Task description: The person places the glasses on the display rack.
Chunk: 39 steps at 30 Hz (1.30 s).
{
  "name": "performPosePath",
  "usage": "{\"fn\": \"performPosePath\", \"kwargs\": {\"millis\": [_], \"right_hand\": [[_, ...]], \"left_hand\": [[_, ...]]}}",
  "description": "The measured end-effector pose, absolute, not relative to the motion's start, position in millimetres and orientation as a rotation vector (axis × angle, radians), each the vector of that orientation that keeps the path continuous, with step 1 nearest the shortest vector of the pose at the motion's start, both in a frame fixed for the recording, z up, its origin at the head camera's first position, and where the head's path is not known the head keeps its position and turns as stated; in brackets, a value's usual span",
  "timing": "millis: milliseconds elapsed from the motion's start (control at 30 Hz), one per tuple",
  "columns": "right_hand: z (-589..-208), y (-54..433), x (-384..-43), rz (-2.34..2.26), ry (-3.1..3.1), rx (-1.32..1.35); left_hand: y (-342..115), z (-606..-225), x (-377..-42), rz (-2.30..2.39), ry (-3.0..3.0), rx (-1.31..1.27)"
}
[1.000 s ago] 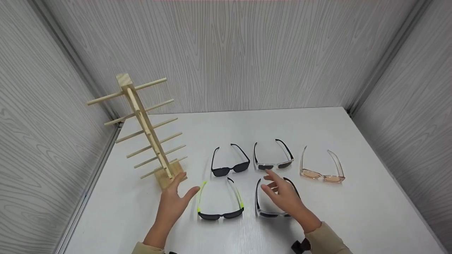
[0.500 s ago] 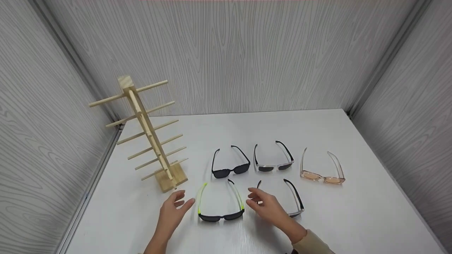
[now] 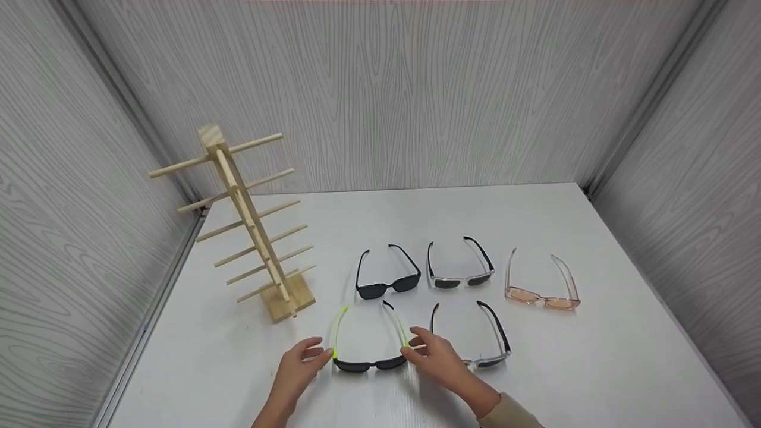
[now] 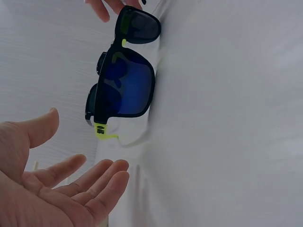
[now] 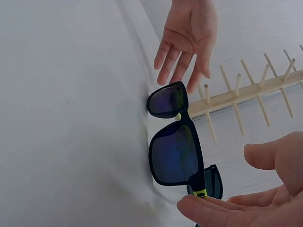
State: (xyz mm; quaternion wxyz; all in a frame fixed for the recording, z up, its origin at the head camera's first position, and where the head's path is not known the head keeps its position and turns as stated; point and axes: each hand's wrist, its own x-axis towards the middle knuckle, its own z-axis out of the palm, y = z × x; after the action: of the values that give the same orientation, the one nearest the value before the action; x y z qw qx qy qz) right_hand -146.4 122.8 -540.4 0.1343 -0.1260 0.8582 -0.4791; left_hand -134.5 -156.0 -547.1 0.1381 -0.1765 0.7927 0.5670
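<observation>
A pair of sunglasses with black front and neon-yellow temples (image 3: 355, 367) lies at the near middle of the table, temples spread and pointing away. Its lenses look blue in the left wrist view. My left hand (image 3: 299, 365) is at its left hinge, thumb and fingers apart; the left wrist view shows a small gap. At the right hinge is my right hand (image 3: 440, 359), thumb and fingers also apart. One right fingertip (image 5: 189, 204) lies close to the yellow hinge; whether it touches, I cannot tell. Clear-framed sunglasses with black temples (image 3: 501, 333) are partly hidden behind the right hand.
A wooden peg rack (image 3: 257, 232) stands at the left, with several rods to each side. Behind the yellow pair lie black sunglasses (image 3: 373, 291), another clear-framed pair (image 3: 447, 283) and a peach-tinted pair (image 3: 560, 303). Grey wood-grain panels (image 3: 380, 95) enclose the white table (image 3: 594, 380).
My right hand has moved left and nearer, from over the clear-framed sunglasses to the yellow pair's right hinge. The left hand has come down from near the rack's base to the left hinge.
</observation>
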Motion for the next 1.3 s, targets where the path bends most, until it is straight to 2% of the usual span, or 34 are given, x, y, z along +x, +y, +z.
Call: {"fn": "performPosePath", "kwargs": {"millis": [500,967,1300], "right_hand": [[-555,112,-143,-1.381,2.475,-0.336],[-557,102,-144,-1.520,2.366,-0.128],[-549,101,-145,-1.516,2.467,-0.234]], "left_hand": [[-147,-564,-136,1.747,2.113,-0.466],[-149,-565,-134,1.753,2.059,-0.528],[-151,-551,-127,1.819,2.073,-0.472]]}}
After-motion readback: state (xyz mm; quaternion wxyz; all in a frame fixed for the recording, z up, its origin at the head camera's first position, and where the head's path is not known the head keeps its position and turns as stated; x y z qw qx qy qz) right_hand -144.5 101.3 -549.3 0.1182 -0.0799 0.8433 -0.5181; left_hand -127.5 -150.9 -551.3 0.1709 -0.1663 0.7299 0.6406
